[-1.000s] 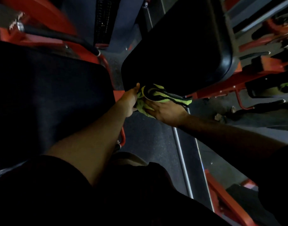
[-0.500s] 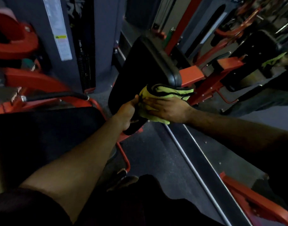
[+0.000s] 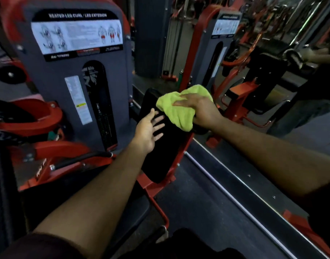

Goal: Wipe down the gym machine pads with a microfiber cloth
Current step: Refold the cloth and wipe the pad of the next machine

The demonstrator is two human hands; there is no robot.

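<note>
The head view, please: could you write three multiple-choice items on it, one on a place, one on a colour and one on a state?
1. Where is the cloth?
A. on the floor
B. at the top of the black pad
C. on the weight stack cover

2. What colour is the cloth?
A. yellow-green
B. white
C. blue

3. How is the left hand?
A. clenched in a fist
B. gripping the cloth
C. open, fingers spread against the pad

Answers: 1 B, the right hand grips it there; 2 A, it is bright yellow-green; 3 C, its fingers are straight and apart.
</note>
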